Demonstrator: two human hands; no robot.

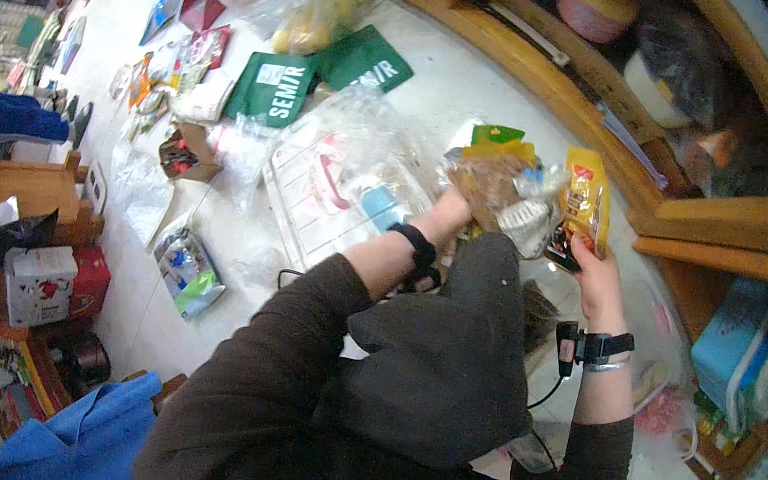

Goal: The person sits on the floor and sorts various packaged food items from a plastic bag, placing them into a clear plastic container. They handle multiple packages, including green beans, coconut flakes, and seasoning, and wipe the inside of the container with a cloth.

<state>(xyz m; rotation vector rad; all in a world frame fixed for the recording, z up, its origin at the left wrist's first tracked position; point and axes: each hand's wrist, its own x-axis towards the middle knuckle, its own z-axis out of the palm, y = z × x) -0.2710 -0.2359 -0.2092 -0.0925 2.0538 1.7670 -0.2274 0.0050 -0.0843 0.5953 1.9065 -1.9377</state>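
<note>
A yellow and dark printed food packet (585,195) is gripped at its lower end by my right hand (593,269), near the wooden cabinet. My left hand (452,213) reaches to a heap of plastic packets and bags; its fingers are partly hidden there. In that heap lie a brown packet (486,184), a yellow and green packet (497,144) and a white bag with writing (530,224). Whether the left fingers close on anything cannot be seen. Left of the heap, clear plastic covers a white tray-like panel (286,204) and a light blue item (382,208).
An open wooden cabinet (599,71) runs along the right. Green bags (269,91), a filled clear bag (325,3), a small cardboard box (193,154) and a packaged item (188,271) lie on the floor. Wooden furniture (30,190) and blue cloth (85,430) are at left.
</note>
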